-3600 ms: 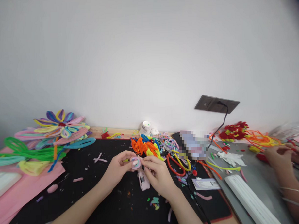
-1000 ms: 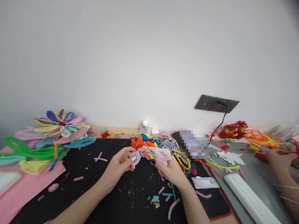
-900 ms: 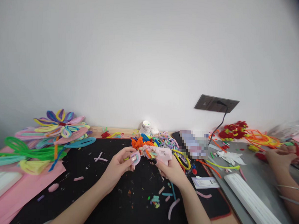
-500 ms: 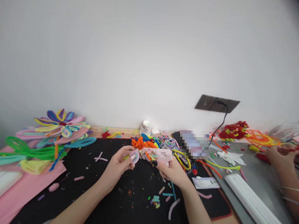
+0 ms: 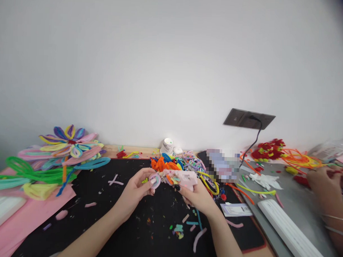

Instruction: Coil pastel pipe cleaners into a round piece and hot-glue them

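My left hand (image 5: 141,185) pinches a small pastel coil of pipe cleaner (image 5: 155,180), pink and white with a round outline. Close to its right, my right hand (image 5: 193,196) is closed around a pale pink, boxy object (image 5: 188,178) whose exact kind I cannot make out. Colourful bits (image 5: 171,178) show at the left end of that object, near the coil. A narrow gap separates the coil from the pink object. Behind both hands lies a bundle of orange pipe cleaners (image 5: 161,163).
Scraps of pipe cleaner (image 5: 179,229) litter the black mat (image 5: 101,208). A large pipe-cleaner flower (image 5: 71,142) lies left, a paper cup (image 5: 168,145) at the wall. Rightward are a blurred phone-like slab (image 5: 223,166), a white power strip (image 5: 291,232) and another person's hands (image 5: 324,182).
My left hand has turned the coil slightly, so more of its round face shows. My right hand stays almost still. The other person's hands have shifted a little.
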The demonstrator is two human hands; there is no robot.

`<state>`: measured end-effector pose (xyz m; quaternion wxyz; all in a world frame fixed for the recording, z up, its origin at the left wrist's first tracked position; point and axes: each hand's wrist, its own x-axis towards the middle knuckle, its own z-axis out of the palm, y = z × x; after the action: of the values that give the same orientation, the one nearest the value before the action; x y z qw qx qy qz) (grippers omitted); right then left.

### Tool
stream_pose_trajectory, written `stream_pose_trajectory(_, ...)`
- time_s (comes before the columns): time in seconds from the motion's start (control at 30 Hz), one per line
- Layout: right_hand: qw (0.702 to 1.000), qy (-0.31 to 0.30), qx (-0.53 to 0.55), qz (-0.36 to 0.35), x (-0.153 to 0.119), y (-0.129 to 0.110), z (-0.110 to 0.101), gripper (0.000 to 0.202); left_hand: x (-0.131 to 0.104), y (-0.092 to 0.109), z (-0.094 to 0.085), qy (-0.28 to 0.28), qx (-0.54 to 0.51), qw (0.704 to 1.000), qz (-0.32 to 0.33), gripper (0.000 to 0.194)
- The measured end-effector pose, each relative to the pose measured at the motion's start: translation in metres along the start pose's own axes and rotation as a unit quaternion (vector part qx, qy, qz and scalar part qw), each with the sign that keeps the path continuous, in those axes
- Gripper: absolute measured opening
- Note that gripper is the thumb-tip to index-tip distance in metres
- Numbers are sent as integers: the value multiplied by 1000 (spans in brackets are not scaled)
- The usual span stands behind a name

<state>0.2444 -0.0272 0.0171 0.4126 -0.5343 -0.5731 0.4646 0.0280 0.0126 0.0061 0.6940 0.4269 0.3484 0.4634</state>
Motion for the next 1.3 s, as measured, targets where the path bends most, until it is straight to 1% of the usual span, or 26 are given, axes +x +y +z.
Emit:
stream_pose_trajectory(0.27,1000,4,1,12,-1,-1,1,6,1,-1,-2,4,8,1000,10,31)
stream_pose_trajectory(0.57,1000,1,-8,22,-3,-11,1,9,1,-1,-3,11,1,1000,15,34)
stream_pose_trajectory(0.73,999,3,-21,28,-3,-6,0,9,1,-1,-3,9,4,1000,17,32)
stream_pose_trajectory(0.93,1000,-2,-22,20,-1,0,-1,10,0,0,-1,14,0,1000,15,33)
stream_pose_trajectory(1.3,1000,-3,-23,11,-1,0,-2,7,-1,1,0,14,-10,999,29,30)
